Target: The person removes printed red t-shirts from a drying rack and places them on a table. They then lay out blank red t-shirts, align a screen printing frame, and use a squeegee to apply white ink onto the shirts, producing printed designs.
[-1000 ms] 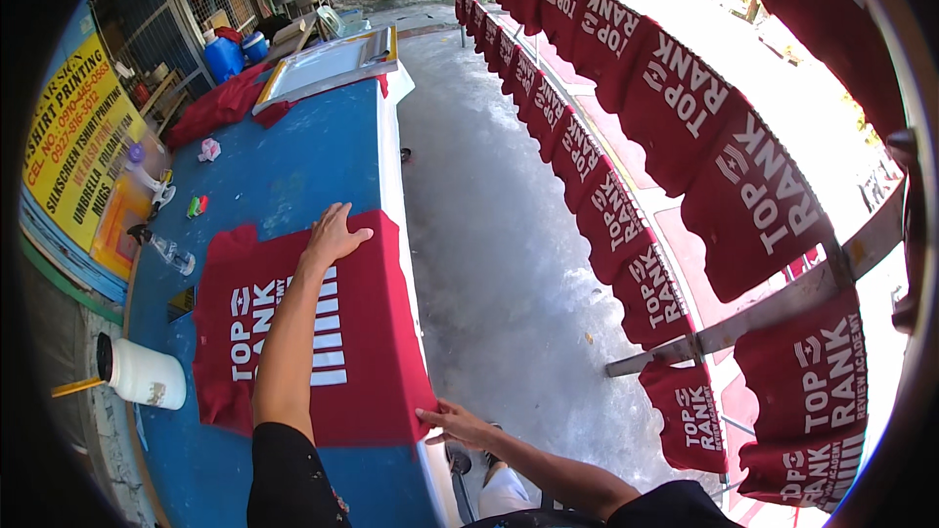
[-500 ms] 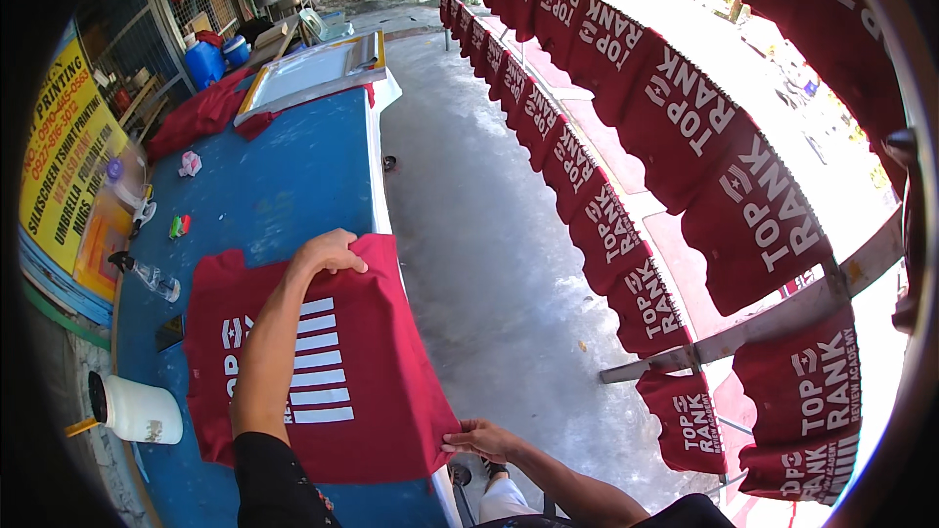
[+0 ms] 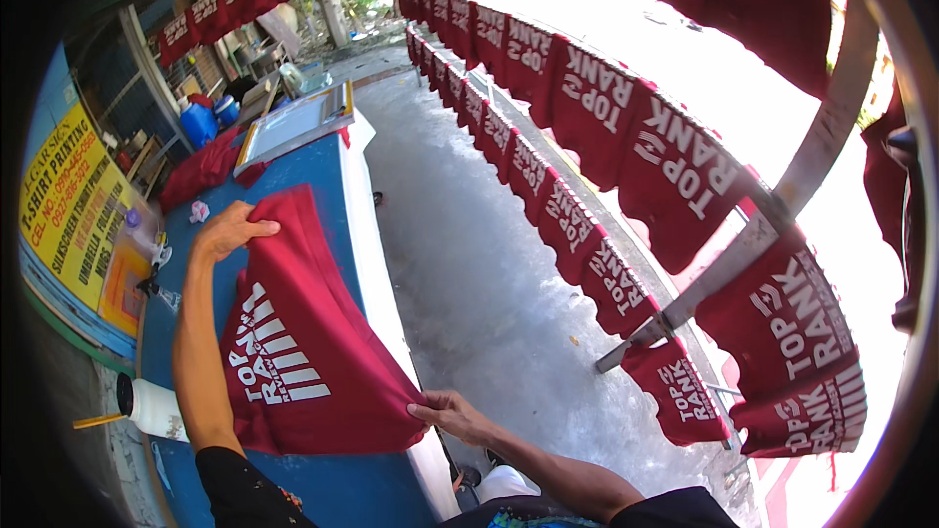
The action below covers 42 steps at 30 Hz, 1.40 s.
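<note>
maroon shirt [image 3: 337, 342] partly raised over the blue tabletop [image 3: 337, 491]; my left grip [image 3: 235, 231] pinches its far edge, my right grip [image 3: 453, 417] a near corner. lifting step, looks like; next move calls for even tension.

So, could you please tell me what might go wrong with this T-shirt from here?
The white print could smear if it is damp, which I can't tell, since the maroon T-shirt slopes and creases between the left hand and right hand.
The left forearm might knock the white tub, which appears beside it, though the gap is hard to judge.
</note>
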{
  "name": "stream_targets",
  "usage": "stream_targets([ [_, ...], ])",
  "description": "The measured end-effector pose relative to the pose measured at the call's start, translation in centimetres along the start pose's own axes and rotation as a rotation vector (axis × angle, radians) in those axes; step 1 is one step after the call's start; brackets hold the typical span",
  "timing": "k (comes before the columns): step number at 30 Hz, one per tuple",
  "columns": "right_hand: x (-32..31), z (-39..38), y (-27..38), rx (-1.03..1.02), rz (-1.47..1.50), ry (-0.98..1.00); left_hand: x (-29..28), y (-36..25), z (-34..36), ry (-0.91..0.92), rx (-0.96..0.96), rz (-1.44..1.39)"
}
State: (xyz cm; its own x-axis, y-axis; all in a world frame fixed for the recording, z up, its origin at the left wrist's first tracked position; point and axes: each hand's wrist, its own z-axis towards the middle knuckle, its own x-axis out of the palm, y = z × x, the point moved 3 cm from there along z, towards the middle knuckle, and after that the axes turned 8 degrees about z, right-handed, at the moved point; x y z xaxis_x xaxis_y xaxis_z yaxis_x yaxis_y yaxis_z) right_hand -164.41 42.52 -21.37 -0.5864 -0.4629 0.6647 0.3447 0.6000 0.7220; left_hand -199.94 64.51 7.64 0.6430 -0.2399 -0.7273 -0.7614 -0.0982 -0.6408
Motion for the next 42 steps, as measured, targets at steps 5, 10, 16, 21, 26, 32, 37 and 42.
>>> stream_targets([
  [5, 2.6, -9.2, 7.8, -0.182, -0.125, 0.064, -2.2, -9.1, -7.1, -0.05, 0.276, -0.149],
  [10, 4.3, -23.0, 14.5, -0.343, -0.331, 0.062, -0.9, -19.2, -12.3, -0.14, 0.371, -0.159],
  [16, 6.6, -43.6, 18.2, -0.404, -0.654, -0.176, 6.5, -32.8, -17.0, -0.191, 0.649, 0.065],
  [21, 8.5, -62.3, 16.7, -0.44, -0.679, -0.536, 18.4, -43.1, -23.4, -0.135, 0.765, -0.003],
  [26, 10.2, -79.2, 11.9, -0.371, -0.918, -1.0, 35.3, -50.3, -28.6, 0.188, 0.754, -0.175],
  [32, 12.1, -94.5, 4.1, -0.256, -0.818, -1.497, 56.2, -55.6, -36.2, 0.605, 0.838, -0.154],
  [37, 12.7, -104.8, -1.7, -0.009, -0.75, -1.868, 73.1, -57.2, -43.1, 1.009, 0.811, -0.174],
  [42, 10.2, -114.4, -5.9, -0.247, -0.678, -1.937, 87.6, -58.6, -47.2, 1.105, 0.764, -0.361],
])
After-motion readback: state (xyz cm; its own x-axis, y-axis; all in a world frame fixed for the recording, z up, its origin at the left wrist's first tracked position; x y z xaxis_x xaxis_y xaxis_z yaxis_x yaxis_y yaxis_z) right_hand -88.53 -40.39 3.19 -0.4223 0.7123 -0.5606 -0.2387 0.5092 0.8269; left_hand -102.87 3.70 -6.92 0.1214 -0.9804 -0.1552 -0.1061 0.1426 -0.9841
